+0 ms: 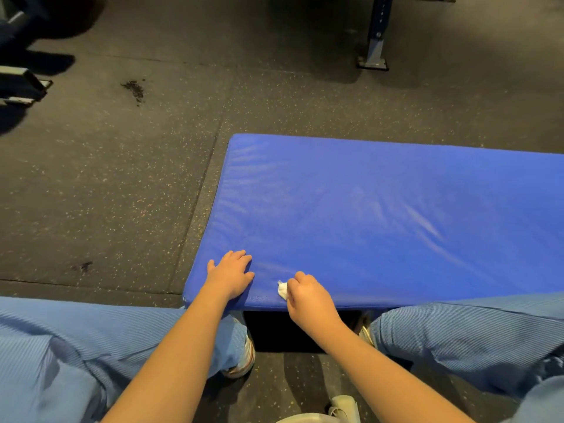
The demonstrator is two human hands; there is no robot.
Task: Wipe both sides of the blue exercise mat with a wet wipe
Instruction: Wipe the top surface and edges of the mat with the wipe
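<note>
The blue exercise mat point(381, 215) lies flat in front of me, raised on something dark, and runs off the right edge of the view. My left hand point(229, 274) rests flat with straight fingers on the mat's near left corner. My right hand point(308, 296) sits just to its right at the near edge, fingers curled round a small crumpled white wet wipe point(282, 290) pressed against the mat's surface. Faint wet streaks show across the mat's top.
Dark speckled rubber floor point(106, 178) surrounds the mat. A metal equipment leg point(374, 53) stands at the back, more metal frame parts point(21, 87) at far left. My knees in light blue trousers flank the mat's near edge. A pale object point(341, 407) lies at the bottom.
</note>
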